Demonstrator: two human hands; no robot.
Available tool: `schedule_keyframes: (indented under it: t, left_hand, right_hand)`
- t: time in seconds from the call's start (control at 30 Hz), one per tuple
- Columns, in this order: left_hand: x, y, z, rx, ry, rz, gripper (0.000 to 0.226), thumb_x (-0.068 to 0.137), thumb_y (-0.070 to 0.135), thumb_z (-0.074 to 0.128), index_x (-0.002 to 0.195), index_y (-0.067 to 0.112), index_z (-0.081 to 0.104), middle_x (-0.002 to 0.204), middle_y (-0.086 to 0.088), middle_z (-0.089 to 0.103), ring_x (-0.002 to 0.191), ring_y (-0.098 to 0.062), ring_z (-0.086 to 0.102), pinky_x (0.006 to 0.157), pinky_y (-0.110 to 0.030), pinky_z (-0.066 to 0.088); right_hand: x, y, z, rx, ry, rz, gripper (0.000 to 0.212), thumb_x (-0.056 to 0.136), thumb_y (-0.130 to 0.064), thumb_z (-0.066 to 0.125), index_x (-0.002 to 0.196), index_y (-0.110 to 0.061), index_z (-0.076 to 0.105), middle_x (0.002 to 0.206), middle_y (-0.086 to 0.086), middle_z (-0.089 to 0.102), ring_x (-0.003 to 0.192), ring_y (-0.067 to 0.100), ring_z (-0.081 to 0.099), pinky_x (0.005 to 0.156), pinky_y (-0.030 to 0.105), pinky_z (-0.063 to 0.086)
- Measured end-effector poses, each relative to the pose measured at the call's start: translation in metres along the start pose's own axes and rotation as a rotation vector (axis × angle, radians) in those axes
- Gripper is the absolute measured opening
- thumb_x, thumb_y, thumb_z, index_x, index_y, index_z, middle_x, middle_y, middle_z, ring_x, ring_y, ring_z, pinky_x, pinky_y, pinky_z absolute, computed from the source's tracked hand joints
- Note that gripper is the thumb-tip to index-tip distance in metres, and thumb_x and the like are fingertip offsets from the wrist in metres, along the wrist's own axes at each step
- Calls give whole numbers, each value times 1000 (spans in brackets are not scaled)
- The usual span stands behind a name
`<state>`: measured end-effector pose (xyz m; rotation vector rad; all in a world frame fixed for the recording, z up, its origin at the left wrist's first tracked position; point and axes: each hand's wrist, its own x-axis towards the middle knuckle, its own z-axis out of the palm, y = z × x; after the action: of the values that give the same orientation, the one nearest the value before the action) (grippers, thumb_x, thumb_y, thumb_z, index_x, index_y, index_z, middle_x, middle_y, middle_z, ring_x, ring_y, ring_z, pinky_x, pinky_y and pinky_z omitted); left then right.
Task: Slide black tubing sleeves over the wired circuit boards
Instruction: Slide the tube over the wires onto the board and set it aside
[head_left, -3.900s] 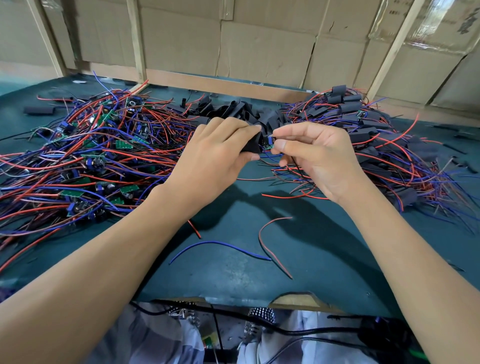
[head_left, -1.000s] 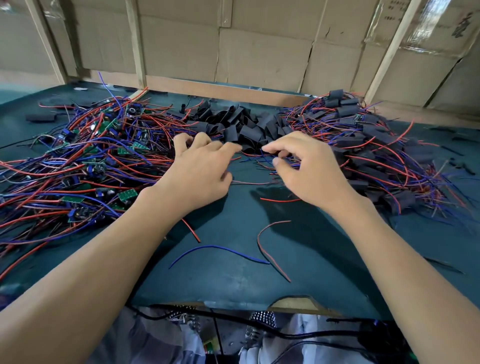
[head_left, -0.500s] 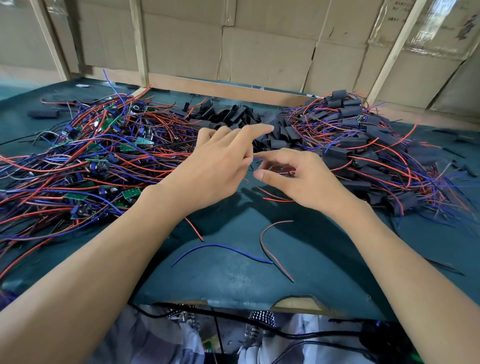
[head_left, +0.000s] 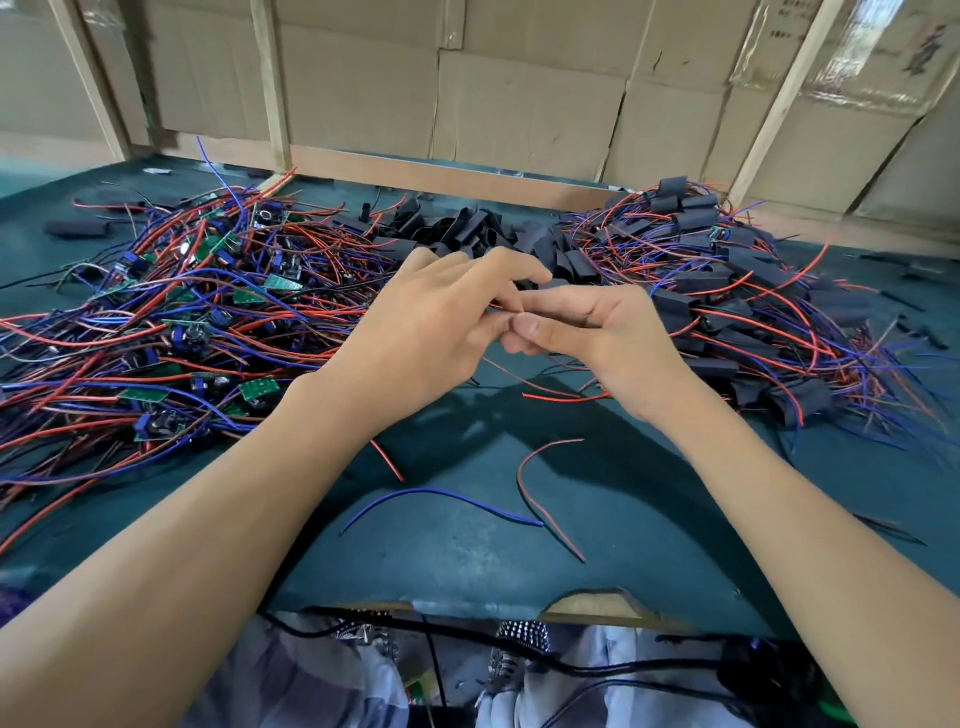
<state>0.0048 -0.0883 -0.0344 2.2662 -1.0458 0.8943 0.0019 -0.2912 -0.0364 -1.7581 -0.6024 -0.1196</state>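
My left hand (head_left: 431, 332) and my right hand (head_left: 602, 332) meet fingertip to fingertip above the green table (head_left: 467, 545). A thin red wire (head_left: 492, 308) shows between my left fingertips, which pinch it. My right thumb and forefinger close against those fingertips; whether they hold the wire is hidden. Bare green circuit boards with red and blue wires (head_left: 171, 322) lie heaped on the left. Loose black tubing sleeves (head_left: 467, 228) are piled behind my hands. Sleeved boards with wires (head_left: 753, 312) are heaped on the right.
Loose red wire (head_left: 524, 467) and blue wire (head_left: 441, 493) pieces lie on the table in front of me. A stray black sleeve (head_left: 78, 227) sits far left. Cardboard walls with wooden battens (head_left: 519, 104) close off the back. Black cables (head_left: 545, 665) cross my lap below the table edge.
My hands rose from the piles, spread open for a moment, and have now come together with the fingertips pinching. Earlier they held a black sleeve, which is gone from them.
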Motion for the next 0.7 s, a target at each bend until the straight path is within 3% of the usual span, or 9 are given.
schedule_keyframes:
  t: [0.1,0.2,0.3,0.37,0.5,0.6,0.67,0.7]
  left_hand:
    - [-2,-3,0,-4,-39,-29,41,92,13,67,131,20,56,97,18,65,90,-16,58,84,-42,41]
    - [-4,-7,0,0,-104,-99,54,91,29,67,140,25,46,103,16,58,95,-15,55,87,-38,40]
    - [-7,-14,4,118,-288,-213,66,88,48,65,145,30,36,110,11,57,105,-18,55,95,-41,40]
    - [-9,-19,6,200,-406,-289,59,92,50,60,142,30,37,110,10,61,113,-21,55,99,-43,39]
    - [-8,-26,5,209,-439,-358,40,95,47,57,128,25,51,117,3,66,115,-24,58,98,-43,43]
    - [-6,-26,5,235,-458,-338,29,98,46,53,119,28,60,112,5,65,113,-22,57,98,-43,43]
    - [-7,-26,5,258,-453,-313,26,100,45,49,114,30,65,108,7,64,113,-21,55,98,-43,40]
    - [-7,-26,6,270,-444,-302,26,101,45,46,111,31,66,106,8,64,113,-21,55,98,-43,39]
  right_hand:
    - [3,3,2,-59,59,58,13,92,-7,71,103,-10,78,85,11,79,78,18,72,79,35,58]
    - [4,2,-1,-159,108,100,9,93,-8,71,91,-12,78,78,8,78,71,17,72,76,35,60]
    - [5,0,-5,-256,278,96,15,96,-10,68,83,-13,74,68,1,74,60,17,71,63,37,58]
    - [6,0,-11,-306,439,60,18,97,-13,66,80,-16,70,65,-3,70,56,16,69,57,32,56]
    - [5,-4,-29,-342,682,14,19,99,-18,63,80,-19,63,66,-2,66,53,12,67,57,34,55]
    - [3,-1,-35,-448,776,0,15,97,-23,62,83,-18,65,72,-1,68,65,17,70,70,40,57]
    - [2,2,-36,-680,753,-5,9,94,-22,63,94,-17,70,89,0,70,86,23,68,86,39,52]
    - [2,2,-35,-800,721,-1,15,93,-20,64,105,-17,71,103,2,70,99,27,65,94,40,49]
